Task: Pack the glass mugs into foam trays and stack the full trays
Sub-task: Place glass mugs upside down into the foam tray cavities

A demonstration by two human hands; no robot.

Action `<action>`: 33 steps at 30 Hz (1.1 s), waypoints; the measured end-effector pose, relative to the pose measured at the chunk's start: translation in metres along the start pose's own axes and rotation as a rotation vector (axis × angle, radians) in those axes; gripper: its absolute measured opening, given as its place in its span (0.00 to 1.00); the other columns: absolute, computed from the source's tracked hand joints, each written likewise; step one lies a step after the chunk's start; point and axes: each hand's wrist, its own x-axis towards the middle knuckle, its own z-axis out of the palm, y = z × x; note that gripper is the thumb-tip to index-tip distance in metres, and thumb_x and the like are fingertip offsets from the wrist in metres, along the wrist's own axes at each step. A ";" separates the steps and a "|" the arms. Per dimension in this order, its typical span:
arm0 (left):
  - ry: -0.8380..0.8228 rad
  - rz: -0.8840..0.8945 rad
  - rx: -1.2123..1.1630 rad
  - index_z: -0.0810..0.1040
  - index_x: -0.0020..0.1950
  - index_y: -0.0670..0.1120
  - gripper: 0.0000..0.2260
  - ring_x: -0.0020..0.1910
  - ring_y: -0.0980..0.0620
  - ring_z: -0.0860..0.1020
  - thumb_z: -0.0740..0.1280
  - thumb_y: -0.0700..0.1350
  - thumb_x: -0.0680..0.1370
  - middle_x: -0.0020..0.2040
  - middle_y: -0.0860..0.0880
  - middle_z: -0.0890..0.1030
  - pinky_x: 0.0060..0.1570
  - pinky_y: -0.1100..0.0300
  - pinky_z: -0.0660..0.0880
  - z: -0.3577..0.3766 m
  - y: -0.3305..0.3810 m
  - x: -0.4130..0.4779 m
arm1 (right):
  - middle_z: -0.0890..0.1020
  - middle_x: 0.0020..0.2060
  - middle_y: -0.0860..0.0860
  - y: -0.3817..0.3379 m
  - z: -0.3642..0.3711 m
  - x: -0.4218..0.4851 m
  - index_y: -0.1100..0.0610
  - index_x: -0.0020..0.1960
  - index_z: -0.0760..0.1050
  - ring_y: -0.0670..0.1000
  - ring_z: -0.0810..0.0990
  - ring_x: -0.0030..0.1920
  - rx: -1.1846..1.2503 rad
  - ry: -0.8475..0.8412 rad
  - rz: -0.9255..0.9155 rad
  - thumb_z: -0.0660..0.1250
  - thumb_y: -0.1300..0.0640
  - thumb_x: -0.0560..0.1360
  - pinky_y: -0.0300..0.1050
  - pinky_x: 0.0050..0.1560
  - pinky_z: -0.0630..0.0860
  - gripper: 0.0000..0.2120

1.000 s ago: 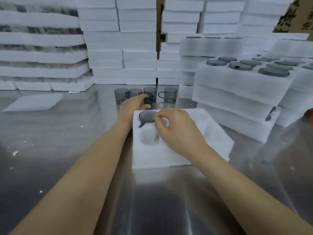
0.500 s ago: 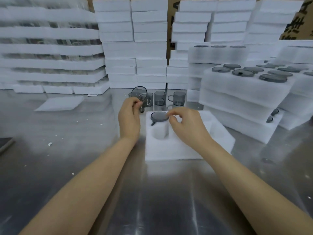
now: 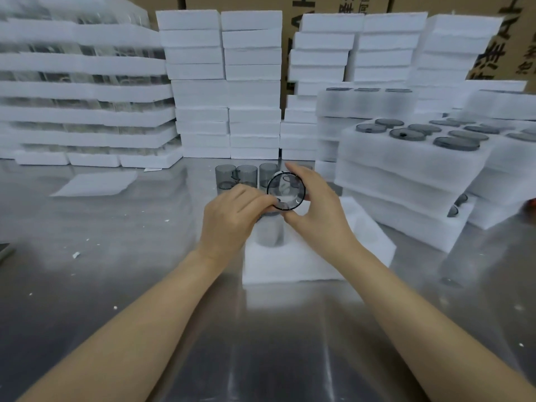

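Both hands, left hand (image 3: 232, 219) and right hand (image 3: 316, 210), curl round one glass mug (image 3: 285, 195), mouth tilted at camera, just above the foam tray (image 3: 304, 262) on the desk (image 3: 116, 256), one seated mug (image 3: 269, 235) alongside; mid-packing, next likely needs uprighting into a free pocket.

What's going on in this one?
A person is packing mugs. The left hand and right hand hold a smoky grey glass mug, mouth toward the camera, above a white foam tray on the steel table. One seated mug already fills a tray slot; loose mugs wait behind.
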 end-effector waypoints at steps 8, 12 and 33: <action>-0.105 -0.740 -0.411 0.71 0.65 0.49 0.13 0.53 0.58 0.76 0.57 0.47 0.82 0.54 0.57 0.75 0.53 0.58 0.73 0.009 0.002 -0.012 | 0.74 0.57 0.45 -0.004 -0.002 0.001 0.56 0.66 0.71 0.46 0.74 0.60 0.046 0.052 0.009 0.73 0.69 0.65 0.39 0.60 0.72 0.31; -0.218 -0.922 -0.508 0.74 0.61 0.45 0.14 0.58 0.53 0.74 0.52 0.46 0.84 0.54 0.53 0.74 0.62 0.48 0.71 0.013 -0.004 -0.016 | 0.76 0.58 0.46 -0.003 -0.004 0.003 0.52 0.64 0.71 0.43 0.75 0.58 0.111 0.047 0.088 0.75 0.65 0.65 0.35 0.57 0.73 0.30; -0.371 -1.012 -0.568 0.75 0.55 0.50 0.16 0.55 0.62 0.70 0.48 0.49 0.85 0.55 0.52 0.72 0.59 0.67 0.64 0.017 -0.009 -0.021 | 0.73 0.51 0.50 0.011 -0.026 0.009 0.48 0.42 0.72 0.48 0.72 0.50 0.012 -0.039 0.343 0.67 0.61 0.75 0.37 0.50 0.67 0.09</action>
